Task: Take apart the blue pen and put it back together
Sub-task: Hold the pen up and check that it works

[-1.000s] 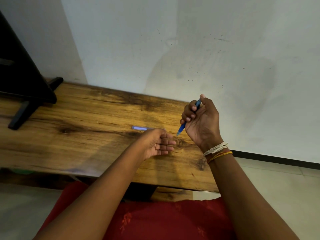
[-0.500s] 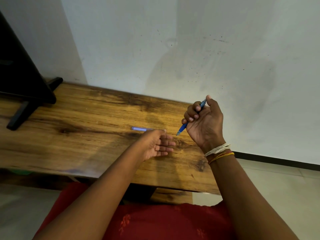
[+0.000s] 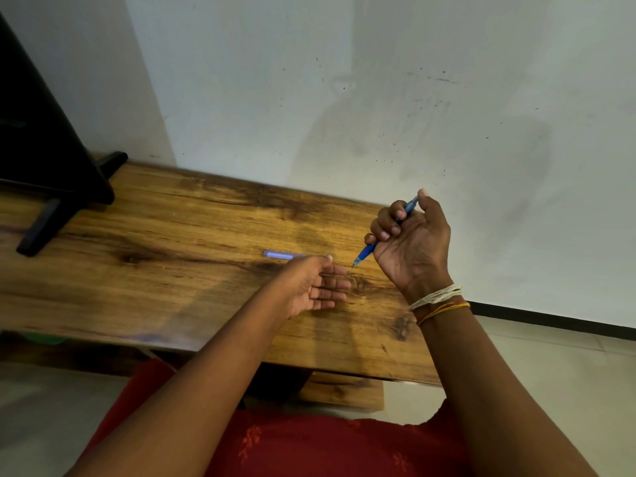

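Observation:
My right hand (image 3: 414, 241) is curled around the blue pen (image 3: 367, 250), thumb up at its top end; the tip points down-left, just above the wooden table (image 3: 172, 277). A pale blue pen cap (image 3: 278, 254) lies flat on the table, left of the pen tip. My left hand (image 3: 315, 287) rests palm up with fingers apart, just in front of the cap and holding nothing. Its fingertips lie close to the pen tip without touching it.
A black stand with splayed feet (image 3: 51, 187) occupies the table's far left corner. A white wall (image 3: 378, 98) rises right behind the table. Red cloth on my lap (image 3: 327, 445) is below the near edge, with pale floor (image 3: 550, 373) to the right.
My right hand has shifted slightly right and down with the pen. My left hand and the cap stay where they were.

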